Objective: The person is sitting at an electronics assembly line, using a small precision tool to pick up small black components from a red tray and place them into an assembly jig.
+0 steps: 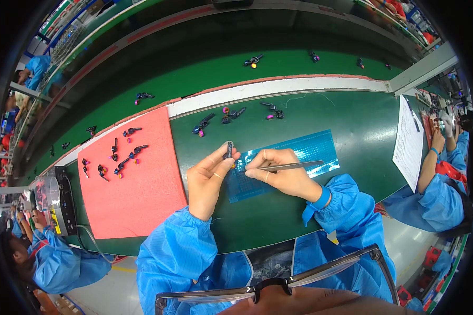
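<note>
Over the green bench, my left hand pinches a small black stick-shaped electronic part upright between thumb and fingers. A bit of orange shows by the thumb. My right hand is closed round slim metal tweezers, whose back end sticks out to the right. The fingers hide the tweezers' tips, close to the part. Beneath both hands lies a shiny blue film sheet with rows of small marks. A blue band circles my right wrist.
At left, a pink foam mat carries several similar parts. More parts lie beyond the film, others on the green conveyor behind a white rail. A paper with a pen is at right. Co-workers sit either side.
</note>
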`<control>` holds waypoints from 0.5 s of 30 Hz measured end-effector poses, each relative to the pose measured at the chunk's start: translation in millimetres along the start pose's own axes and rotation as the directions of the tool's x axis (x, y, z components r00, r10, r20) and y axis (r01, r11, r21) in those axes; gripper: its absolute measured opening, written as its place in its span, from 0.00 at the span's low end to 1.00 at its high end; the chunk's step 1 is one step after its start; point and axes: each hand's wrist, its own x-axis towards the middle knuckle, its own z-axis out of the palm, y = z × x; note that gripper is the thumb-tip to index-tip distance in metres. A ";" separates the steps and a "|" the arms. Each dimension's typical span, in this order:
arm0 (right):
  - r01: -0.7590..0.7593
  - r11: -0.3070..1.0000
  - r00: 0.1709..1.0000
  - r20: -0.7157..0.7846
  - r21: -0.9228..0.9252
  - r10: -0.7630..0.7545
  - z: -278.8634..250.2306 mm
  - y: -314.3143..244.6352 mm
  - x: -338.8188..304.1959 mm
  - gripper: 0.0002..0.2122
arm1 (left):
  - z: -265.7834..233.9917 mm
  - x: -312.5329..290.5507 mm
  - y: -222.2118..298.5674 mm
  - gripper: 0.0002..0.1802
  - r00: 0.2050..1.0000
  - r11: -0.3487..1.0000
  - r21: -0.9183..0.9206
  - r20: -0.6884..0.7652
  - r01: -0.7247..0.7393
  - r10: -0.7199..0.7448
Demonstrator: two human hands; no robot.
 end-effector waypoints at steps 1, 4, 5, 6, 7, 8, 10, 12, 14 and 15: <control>-0.009 1.000 1.000 0.001 0.002 0.009 0.2 -0.2 -0.1 0.04 | 0.2 -0.1 0.3 0.18 1.000 1.000 0.007 0.002 -0.003 0.003; -0.007 1.000 1.000 0.005 0.010 0.007 0.3 2.1 0.2 0.04 | 0.3 -0.2 0.8 0.18 1.000 1.000 0.006 -0.003 0.000 0.000; 0.003 1.000 1.000 0.007 0.015 -0.003 0.3 3.1 0.3 0.04 | -0.1 0.0 0.5 0.18 1.000 1.000 0.006 -0.004 0.000 0.000; 0.004 1.000 1.000 0.007 0.016 -0.004 0.0 2.2 0.5 0.04 | -0.6 0.1 0.0 0.18 1.000 1.000 0.014 -0.005 -0.004 0.004; -0.003 1.000 1.000 0.015 0.024 0.003 -0.5 0.5 0.8 0.04 | -1.0 0.2 -0.2 0.18 1.000 1.000 0.021 -0.006 -0.008 0.008; -0.011 0.999 1.000 0.022 0.032 0.010 -1.2 -0.4 0.9 0.04 | -0.8 0.5 -0.2 0.18 1.000 1.000 0.021 -0.005 -0.008 0.008; -0.016 0.997 1.000 0.018 0.069 0.015 -1.3 -0.3 0.8 0.04 | -0.2 0.9 -0.4 0.18 1.000 1.000 0.024 -0.017 -0.006 0.006; -0.019 0.994 1.000 0.015 0.106 0.018 -2.2 -0.8 0.7 0.05 | 0.0 1.0 -1.2 0.18 1.000 1.000 0.013 -0.015 -0.008 0.008; -0.021 0.980 0.999 0.048 0.196 0.011 -4.5 -2.5 0.3 0.04 | -0.6 0.6 -1.2 0.18 1.000 1.000 0.003 -0.017 -0.012 0.012; -0.018 0.980 0.999 0.050 0.197 0.008 -4.2 -1.9 0.7 0.04 | -1.3 0.1 -0.7 0.18 1.000 1.000 0.004 -0.025 -0.014 0.014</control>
